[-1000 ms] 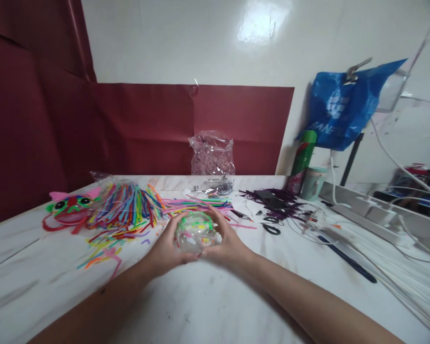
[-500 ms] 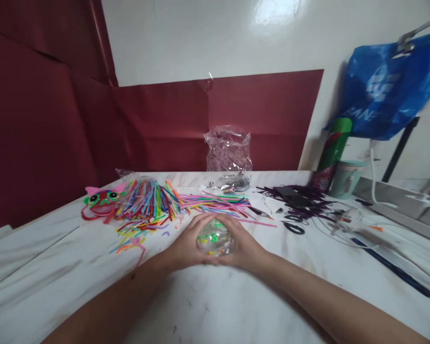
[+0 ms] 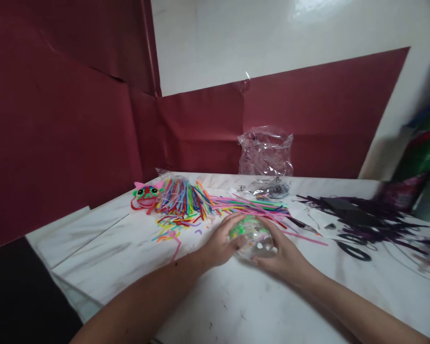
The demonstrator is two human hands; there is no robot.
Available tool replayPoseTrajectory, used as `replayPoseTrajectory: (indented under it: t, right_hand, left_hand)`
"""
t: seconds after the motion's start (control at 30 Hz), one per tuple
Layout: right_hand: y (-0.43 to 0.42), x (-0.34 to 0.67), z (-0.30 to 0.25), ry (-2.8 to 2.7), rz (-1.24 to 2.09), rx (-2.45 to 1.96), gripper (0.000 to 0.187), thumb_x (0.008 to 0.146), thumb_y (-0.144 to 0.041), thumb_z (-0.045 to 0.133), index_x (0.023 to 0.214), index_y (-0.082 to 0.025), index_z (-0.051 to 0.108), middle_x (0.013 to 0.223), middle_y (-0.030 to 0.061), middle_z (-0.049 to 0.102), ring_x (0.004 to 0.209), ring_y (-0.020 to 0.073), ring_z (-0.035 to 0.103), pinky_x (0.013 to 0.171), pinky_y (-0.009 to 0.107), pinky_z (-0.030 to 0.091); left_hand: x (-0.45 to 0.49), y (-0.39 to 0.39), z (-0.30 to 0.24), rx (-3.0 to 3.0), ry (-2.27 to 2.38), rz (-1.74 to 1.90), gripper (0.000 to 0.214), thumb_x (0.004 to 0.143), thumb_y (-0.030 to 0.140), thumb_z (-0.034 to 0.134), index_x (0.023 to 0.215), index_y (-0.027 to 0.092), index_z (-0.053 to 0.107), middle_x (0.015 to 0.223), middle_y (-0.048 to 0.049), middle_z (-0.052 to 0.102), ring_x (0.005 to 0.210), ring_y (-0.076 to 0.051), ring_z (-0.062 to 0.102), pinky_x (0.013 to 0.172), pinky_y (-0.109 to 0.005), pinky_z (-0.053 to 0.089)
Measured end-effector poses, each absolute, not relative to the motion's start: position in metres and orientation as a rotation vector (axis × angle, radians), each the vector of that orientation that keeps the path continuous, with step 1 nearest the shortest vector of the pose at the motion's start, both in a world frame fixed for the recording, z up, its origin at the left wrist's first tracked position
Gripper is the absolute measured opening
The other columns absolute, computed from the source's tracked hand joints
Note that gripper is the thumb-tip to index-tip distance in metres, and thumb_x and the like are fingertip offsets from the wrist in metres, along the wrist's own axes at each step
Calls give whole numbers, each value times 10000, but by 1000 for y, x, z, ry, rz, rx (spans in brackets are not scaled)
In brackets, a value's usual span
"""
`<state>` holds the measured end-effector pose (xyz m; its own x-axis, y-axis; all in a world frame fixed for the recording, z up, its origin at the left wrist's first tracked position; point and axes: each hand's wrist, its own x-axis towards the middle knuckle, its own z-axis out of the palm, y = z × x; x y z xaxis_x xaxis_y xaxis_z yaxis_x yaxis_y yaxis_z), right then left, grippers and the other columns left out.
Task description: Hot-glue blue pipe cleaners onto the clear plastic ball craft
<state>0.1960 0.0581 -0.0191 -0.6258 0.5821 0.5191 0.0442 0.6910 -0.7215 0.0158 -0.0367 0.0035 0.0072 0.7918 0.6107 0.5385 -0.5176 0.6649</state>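
You work at a white marbled table (image 3: 236,306) that stands in a corner. Dark red paper (image 3: 57,134) covers the wall on your left and runs as a lower band along the wall behind the table; above this band the wall is white and shiny. At the back edge of the table stands a crumpled clear plastic bag (image 3: 265,150), upright and open at the top. On the left part of the table lies a bundle of colourful pipe cleaners (image 3: 186,198), partly inside a clear wrapper, and a small pink and green craft face (image 3: 145,195) lies just beside its left end. Short cut pieces in many colours (image 3: 170,229) are scattered in front of the bundle. On the right side you see a dark purple tangle of strands (image 3: 358,212), and near it black scissors (image 3: 353,248); the far right edge is blurred.

The clear ball (image 3: 252,236), with green and other coloured bits inside, is in the middle of the table, in front of the bundle. Your left hand (image 3: 220,241) cups it from the left side and your right hand (image 3: 283,251) from the right and below, so both hands are closed around it and the fingers come near each other at its front. I cannot tell whether the ball rests on the table or is lifted a little above it.
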Motion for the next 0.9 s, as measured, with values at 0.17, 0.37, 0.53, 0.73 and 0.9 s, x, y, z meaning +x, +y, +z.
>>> replayPoseTrajectory:
  t: [0.17,0.37,0.53,0.73,0.9]
  right_hand:
    - [55,196,-21,-2166,859,-499,853,614,-432,750,1346,-191,384,1387,163,473,1271,341,456,1006,472,429]
    - [53,195,-22,-2208,849,-509,848,637,-445,722,1352,-162,366,1386,190,457,1269,342,454,1021,483,415]
    - [53,194,-27,-2218,801,-446,813,662,-418,719,1359,-207,357,1382,169,451,1274,340,448,1010,487,426]
    - [57,194,-29,-2160,744,-425,808,663,-427,742,1355,-243,366,1374,150,458,1274,352,443,1007,498,429]
    - [56,197,-18,-2145,769,-376,862,640,-442,769,1359,-211,355,1383,168,444,1264,347,459,992,476,449]
  left_hand:
    - [10,-31,5,2292,1438,1770,198,879,305,577,896,152,702,908,-99,645,900,-194,617,814,-321,507]
    - [11,-31,7,2353,1499,1757,110,846,143,578,742,160,609,736,-33,608,756,-161,579,717,-284,479]
    - [15,-36,4,2414,1631,1718,155,850,111,495,716,177,536,725,-37,576,769,-185,553,724,-315,460]
    - [14,-37,6,2184,1607,1708,172,878,339,555,817,186,605,859,-65,621,889,-208,592,820,-348,484]
    - [9,-35,7,2107,1444,1462,1038,504,648,780,1346,168,408,1382,-169,431,1290,-337,416,1073,-445,366]
